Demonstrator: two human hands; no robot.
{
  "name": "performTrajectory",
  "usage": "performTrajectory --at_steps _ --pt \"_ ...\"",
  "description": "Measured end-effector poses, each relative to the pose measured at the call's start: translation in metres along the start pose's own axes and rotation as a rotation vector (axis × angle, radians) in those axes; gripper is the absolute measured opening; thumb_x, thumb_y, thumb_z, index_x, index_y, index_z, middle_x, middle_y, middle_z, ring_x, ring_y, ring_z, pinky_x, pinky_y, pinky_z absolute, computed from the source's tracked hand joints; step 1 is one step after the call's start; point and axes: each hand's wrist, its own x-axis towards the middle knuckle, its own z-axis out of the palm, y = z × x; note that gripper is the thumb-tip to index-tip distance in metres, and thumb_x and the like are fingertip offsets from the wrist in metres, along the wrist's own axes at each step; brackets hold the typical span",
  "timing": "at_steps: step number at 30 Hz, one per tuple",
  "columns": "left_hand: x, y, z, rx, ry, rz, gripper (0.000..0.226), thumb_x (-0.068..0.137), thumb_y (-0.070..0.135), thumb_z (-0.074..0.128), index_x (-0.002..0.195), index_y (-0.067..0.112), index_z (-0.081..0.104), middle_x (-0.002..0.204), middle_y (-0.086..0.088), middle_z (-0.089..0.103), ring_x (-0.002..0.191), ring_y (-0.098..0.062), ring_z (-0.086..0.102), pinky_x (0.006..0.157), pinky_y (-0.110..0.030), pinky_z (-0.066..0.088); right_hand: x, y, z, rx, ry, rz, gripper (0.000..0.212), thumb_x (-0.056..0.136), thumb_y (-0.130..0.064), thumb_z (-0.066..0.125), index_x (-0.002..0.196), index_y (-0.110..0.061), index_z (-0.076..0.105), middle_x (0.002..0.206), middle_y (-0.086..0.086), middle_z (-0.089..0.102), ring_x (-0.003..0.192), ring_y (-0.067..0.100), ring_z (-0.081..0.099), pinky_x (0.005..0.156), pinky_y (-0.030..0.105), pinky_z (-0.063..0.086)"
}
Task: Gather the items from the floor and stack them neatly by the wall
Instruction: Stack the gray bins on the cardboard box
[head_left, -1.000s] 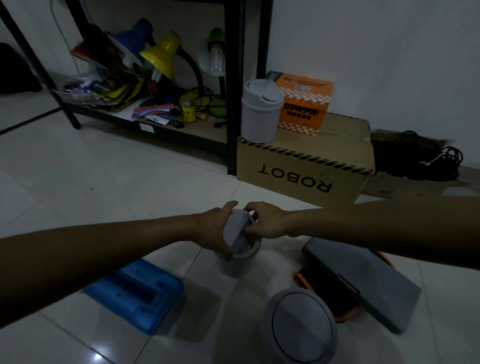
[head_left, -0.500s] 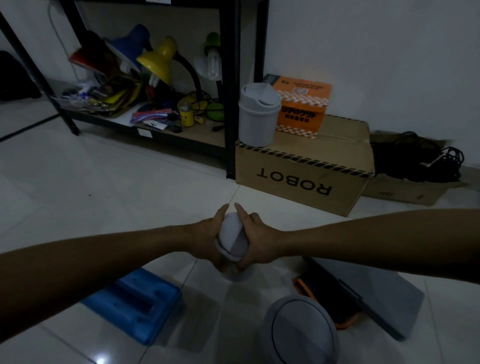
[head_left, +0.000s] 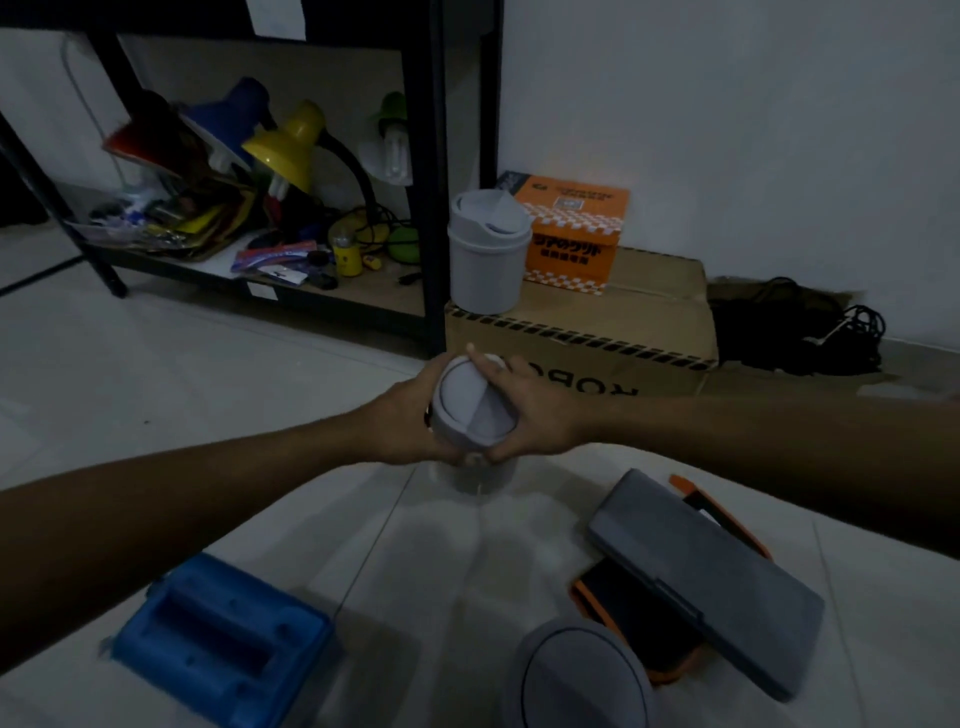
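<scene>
A small grey swing-lid bin (head_left: 474, 410) is lifted off the floor between both hands. My left hand (head_left: 405, 423) clasps its left side and my right hand (head_left: 535, 415) clasps its right side, thumb over the lid. A matching grey bin (head_left: 485, 254) stands upright on the cardboard box marked ROBOT (head_left: 623, 332) by the wall, next to an orange box (head_left: 571, 228). On the floor lie a third grey bin (head_left: 582, 680) near the bottom edge, a blue plastic case (head_left: 223, 649) at the lower left, and a grey case (head_left: 706, 577) resting on an orange-edged case (head_left: 644, 644).
A black metal shelf (head_left: 436, 182) stands at the left of the box, holding desk lamps (head_left: 285, 150) and small clutter. Black cables (head_left: 800, 332) are piled against the white wall at the right. The floor is pale glossy tile.
Both hands closed round the small grey bin and raised it off the floor toward the cardboard box. My view tilted slightly downward and nearer.
</scene>
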Motion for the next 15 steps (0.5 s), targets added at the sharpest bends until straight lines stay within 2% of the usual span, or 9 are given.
performTrajectory --at_steps 2,4,6,9,12,13,15 --pt "0.013 0.014 -0.005 -0.026 0.043 0.010 0.114 0.061 0.040 0.092 0.141 0.049 0.012 0.134 0.023 0.039 0.122 0.001 0.044 0.091 -0.009 0.044 0.000 0.007 -0.020 0.004 0.039 0.009 0.129 0.075 -0.056 0.080 0.155 -0.039 -0.020 0.156 0.001 0.013 0.141 0.030 0.027 0.107 0.035 0.034" --pt "0.024 0.026 -0.010 -0.040 0.066 0.035 0.117 0.058 0.049 0.091 0.147 0.046 0.016 0.140 0.019 0.039 0.128 -0.005 0.044 0.100 -0.026 0.047 -0.003 0.011 -0.038 0.021 0.081 0.008 0.127 0.075 -0.054 0.081 0.157 -0.037 -0.014 0.157 0.000 0.014 0.142 0.028 0.026 0.110 0.036 0.035" --pt "0.035 0.038 -0.015 -0.052 0.106 0.036 0.120 0.055 0.053 0.091 0.149 0.042 0.017 0.140 0.017 0.041 0.128 -0.008 0.045 0.102 -0.032 0.047 -0.007 0.016 -0.054 0.024 0.140 -0.002 0.124 0.074 -0.052 0.082 0.160 -0.033 -0.006 0.158 0.001 0.017 0.141 0.027 0.028 0.111 0.038 0.035" --pt "0.051 0.056 -0.021 -0.121 0.155 0.057 0.112 0.061 0.041 0.092 0.149 0.037 0.023 0.139 0.018 0.043 0.128 -0.005 0.045 0.104 -0.032 0.046 -0.010 0.024 -0.078 0.018 0.231 0.001 0.121 0.071 -0.055 0.083 0.161 -0.030 0.006 0.152 0.002 0.025 0.138 0.024 0.031 0.112 0.039 0.035" --pt "0.066 0.071 -0.025 -0.165 0.209 0.106 0.103 0.066 0.042 0.090 0.149 0.040 0.028 0.143 0.020 0.043 0.131 -0.004 0.044 0.102 -0.032 0.048 -0.010 0.033 -0.100 0.042 0.317 0.004 0.126 0.063 -0.067 0.083 0.160 -0.033 0.011 0.154 -0.002 0.029 0.141 0.021 0.032 0.115 0.041 0.035" --pt "0.070 0.077 -0.025 -0.167 0.246 0.121 0.099 0.069 0.041 0.089 0.148 0.040 0.029 0.142 0.020 0.043 0.130 -0.004 0.044 0.100 -0.030 0.047 -0.012 0.036 -0.108 0.059 0.348 0.002 0.125 0.063 -0.063 0.085 0.160 -0.031 0.012 0.156 -0.001 0.029 0.142 0.020 0.032 0.115 0.039 0.035" --pt "0.080 0.089 -0.024 -0.170 0.322 0.149 0.093 0.075 0.034 0.085 0.149 0.035 0.030 0.135 0.019 0.043 0.124 -0.003 0.043 0.096 -0.024 0.045 -0.018 0.040 -0.122 0.118 0.396 0.009 0.118 0.070 -0.043 0.089 0.160 -0.023 0.015 0.159 0.000 0.027 0.143 0.016 0.030 0.115 0.033 0.034"
